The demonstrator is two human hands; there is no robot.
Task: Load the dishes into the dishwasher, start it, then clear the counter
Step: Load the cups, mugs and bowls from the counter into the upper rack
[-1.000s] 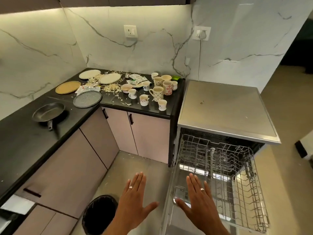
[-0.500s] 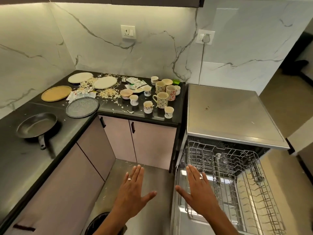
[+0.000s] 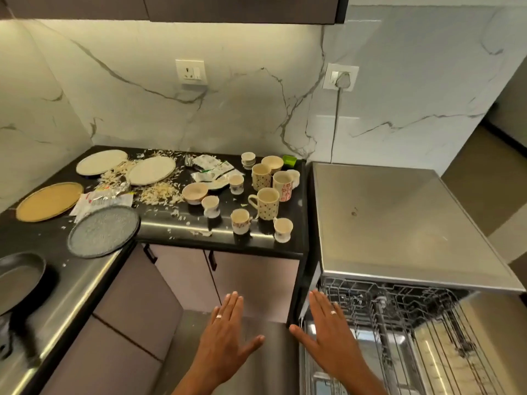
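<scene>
Kitchen corner at the outset of loading. The left hand (image 3: 225,337) and right hand (image 3: 328,334) are held out flat, palms down, fingers (image 3: 233,305) spread and straight, grasping nothing; each hangs in the air in front of the person, touching neither cabinet nor rack. This empty, open posture suggests that no dish has yet been chosen.

The dishwasher (image 3: 399,223) stands at the right end of the table (image 3: 256,246), its door down and its wire rack (image 3: 399,323) drawn out and apparently bare, presumably so that items can be dropped in from above without reaching inside.

All the dishes remain on the table. The mugs and cups, among them a dotted mug (image 3: 266,203), cluster at the end nearest the dishwasher, a short carry to the rack. The plates lie farther left: two pale plates (image 3: 151,170), a tan plate (image 3: 50,201) and a grey plate (image 3: 103,231) that overhangs the inner corner and could be knocked off. A dark pan (image 3: 20,280) sits at the near left. Food scraps (image 3: 159,192) and wrappers (image 3: 211,168) lie scattered between the plates, for the later clearing step.
</scene>
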